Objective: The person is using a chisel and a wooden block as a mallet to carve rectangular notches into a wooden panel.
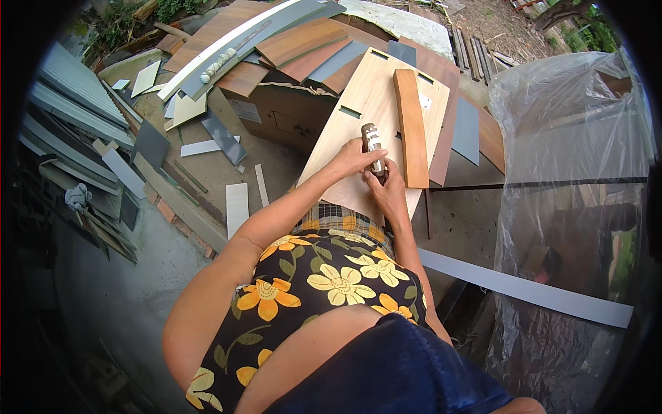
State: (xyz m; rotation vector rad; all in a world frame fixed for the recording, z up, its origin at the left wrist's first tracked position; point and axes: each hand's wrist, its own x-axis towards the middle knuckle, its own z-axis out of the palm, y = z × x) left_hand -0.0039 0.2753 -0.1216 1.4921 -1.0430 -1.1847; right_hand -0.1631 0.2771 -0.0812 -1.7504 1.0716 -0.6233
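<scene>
My left hand (350,159) is closed round the side of a small brown-and-white cylinder (372,140), its thumb lying across the front. The cylinder's exact kind is too small to tell. From the right, my right hand (388,190) grips the lower end, with thumb and fingers pressed against it. Both hands are over a pale wooden panel (331,148) that has several dark rectangular slots. Lying lengthwise on that panel, just right of the cylinder, is a curved orange-brown wooden strip (412,131).
Brown and grey boards (303,41) overlap beyond the panel, beside an open cardboard box (276,114). Offcuts (148,141) litter the ground at left. Clear plastic sheeting (565,138) hangs over things at right, where a long white strip (531,286) juts out.
</scene>
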